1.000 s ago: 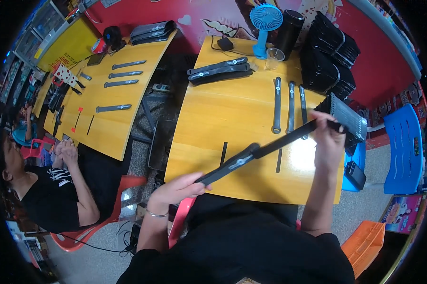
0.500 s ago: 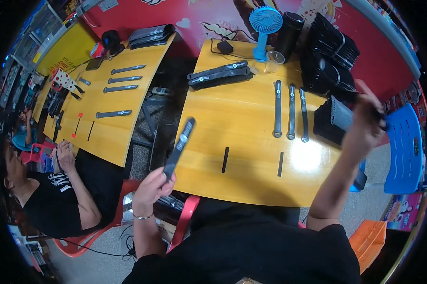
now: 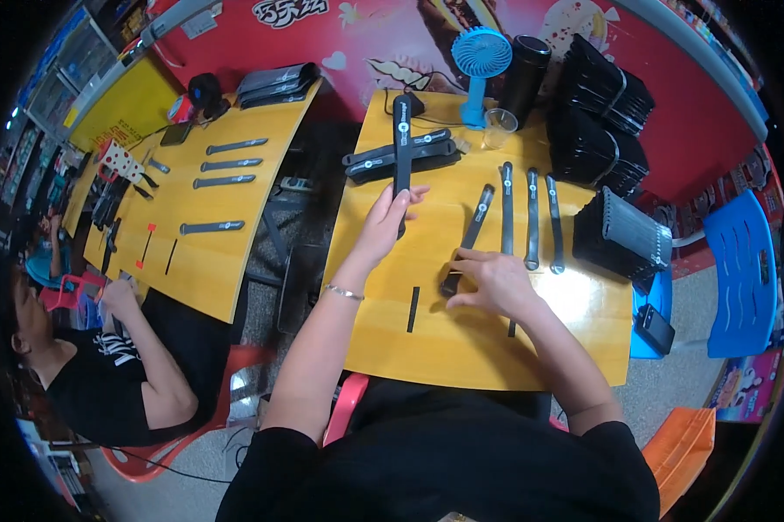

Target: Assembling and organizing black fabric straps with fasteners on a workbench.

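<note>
My left hand (image 3: 383, 222) grips a dark grey strap (image 3: 403, 143) with white print, holding it upright over the table. Under my right hand (image 3: 496, 280), fingers closed about its near end, another dark strap (image 3: 478, 216) slants on the tabletop. Just right of it three similar straps (image 3: 532, 217) lie side by side, each with a ring-like near end. Behind the raised strap sits a pile of dark straps (image 3: 366, 165), partly covered by it. A block of stacked dark pouches or straps (image 3: 618, 230) stands at the table's right edge.
A blue fan (image 3: 480, 65), a clear cup (image 3: 500, 129), a black cylinder (image 3: 527, 74) and bundled black packs (image 3: 600, 130) stand at the back. Two black marks show on the wooden table (image 3: 374, 300). A blue chair (image 3: 740, 270) is right; a person (image 3: 113, 365) works left.
My left hand has carried its strap up and right over the table. The right hand has come in from the black packs at the right, and a strap now lies under its fingers.
</note>
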A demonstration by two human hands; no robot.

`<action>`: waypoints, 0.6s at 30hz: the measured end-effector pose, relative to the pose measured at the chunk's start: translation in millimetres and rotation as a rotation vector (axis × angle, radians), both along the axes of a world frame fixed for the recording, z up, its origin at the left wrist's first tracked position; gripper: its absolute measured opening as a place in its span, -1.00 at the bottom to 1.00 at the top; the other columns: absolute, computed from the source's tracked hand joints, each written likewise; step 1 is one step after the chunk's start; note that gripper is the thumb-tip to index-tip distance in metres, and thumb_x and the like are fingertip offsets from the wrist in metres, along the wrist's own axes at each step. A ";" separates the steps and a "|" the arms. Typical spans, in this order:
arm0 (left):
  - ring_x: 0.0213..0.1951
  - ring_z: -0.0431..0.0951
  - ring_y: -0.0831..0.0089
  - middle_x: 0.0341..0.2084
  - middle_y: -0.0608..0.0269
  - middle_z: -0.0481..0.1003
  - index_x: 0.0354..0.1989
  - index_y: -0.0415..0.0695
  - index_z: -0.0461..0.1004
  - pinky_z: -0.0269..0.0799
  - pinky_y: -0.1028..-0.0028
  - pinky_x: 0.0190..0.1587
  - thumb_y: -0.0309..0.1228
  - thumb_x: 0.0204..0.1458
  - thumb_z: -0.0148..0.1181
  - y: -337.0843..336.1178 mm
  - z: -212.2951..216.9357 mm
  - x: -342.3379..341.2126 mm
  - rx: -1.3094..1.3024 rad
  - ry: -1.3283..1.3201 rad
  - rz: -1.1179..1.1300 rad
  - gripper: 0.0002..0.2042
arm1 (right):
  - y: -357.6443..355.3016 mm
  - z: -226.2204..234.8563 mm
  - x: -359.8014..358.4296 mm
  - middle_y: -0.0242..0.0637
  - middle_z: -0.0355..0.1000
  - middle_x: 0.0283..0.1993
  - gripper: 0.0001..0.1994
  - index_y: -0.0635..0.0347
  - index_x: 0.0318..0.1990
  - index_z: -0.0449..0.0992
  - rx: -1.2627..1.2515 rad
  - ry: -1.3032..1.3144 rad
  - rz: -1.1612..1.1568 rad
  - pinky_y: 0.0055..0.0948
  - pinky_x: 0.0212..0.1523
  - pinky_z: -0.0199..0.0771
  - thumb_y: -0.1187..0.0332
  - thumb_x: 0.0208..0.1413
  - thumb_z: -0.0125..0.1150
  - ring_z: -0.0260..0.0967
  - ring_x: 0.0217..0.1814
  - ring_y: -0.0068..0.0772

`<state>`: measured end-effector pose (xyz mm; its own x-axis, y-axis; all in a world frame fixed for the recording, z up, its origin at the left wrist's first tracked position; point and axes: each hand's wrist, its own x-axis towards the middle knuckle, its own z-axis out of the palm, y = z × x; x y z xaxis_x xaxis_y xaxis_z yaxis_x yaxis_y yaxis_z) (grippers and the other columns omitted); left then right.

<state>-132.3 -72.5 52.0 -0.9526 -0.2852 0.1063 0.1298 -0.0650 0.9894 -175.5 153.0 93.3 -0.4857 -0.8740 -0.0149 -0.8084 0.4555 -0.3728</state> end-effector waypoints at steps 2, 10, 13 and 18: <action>0.04 0.36 0.49 0.04 0.11 0.40 -0.22 -0.14 0.29 0.31 0.45 -0.02 -0.24 0.28 -0.24 -4.1 -13.0 -25.7 -0.091 0.023 -0.029 -0.76 | 2.6 -14.0 -3.3 -0.28 0.46 0.01 -0.55 0.04 -0.18 0.59 -0.079 0.048 0.007 -0.35 -0.17 0.48 0.02 -0.24 0.38 0.49 -0.13 -0.21; -0.13 0.37 0.58 -0.14 0.31 0.46 -0.22 -0.12 0.35 0.30 0.50 -0.04 -0.20 0.26 -0.18 -12.7 -44.9 -76.8 -0.053 -0.008 0.131 -0.74 | -1.7 -40.4 -1.1 -0.32 0.48 -0.08 -0.59 0.07 -0.21 0.54 -0.211 0.273 -0.177 -0.45 -0.30 0.50 0.15 -0.27 0.42 0.48 -0.25 -0.31; -0.14 0.38 0.58 -0.16 0.31 0.46 -0.20 -0.13 0.38 0.38 0.49 -0.14 -0.18 0.26 -0.17 -23.7 -51.7 -87.5 -0.035 0.000 0.199 -0.71 | -6.1 -42.4 -8.9 -0.31 0.48 -0.06 -0.57 0.07 -0.20 0.53 -0.185 0.268 -0.223 -0.44 -0.31 0.50 0.16 -0.30 0.43 0.48 -0.27 -0.32; -0.12 0.39 0.56 -0.18 0.27 0.46 -0.16 -0.14 0.39 0.46 0.46 -0.17 -0.19 0.26 -0.18 -37.3 -48.1 -95.4 0.007 -0.056 0.204 -0.70 | -8.4 -38.0 -37.6 -0.35 0.47 -0.04 -0.55 0.08 -0.16 0.48 -0.128 0.246 -0.184 -0.42 -0.30 0.48 0.17 -0.27 0.42 0.47 -0.22 -0.33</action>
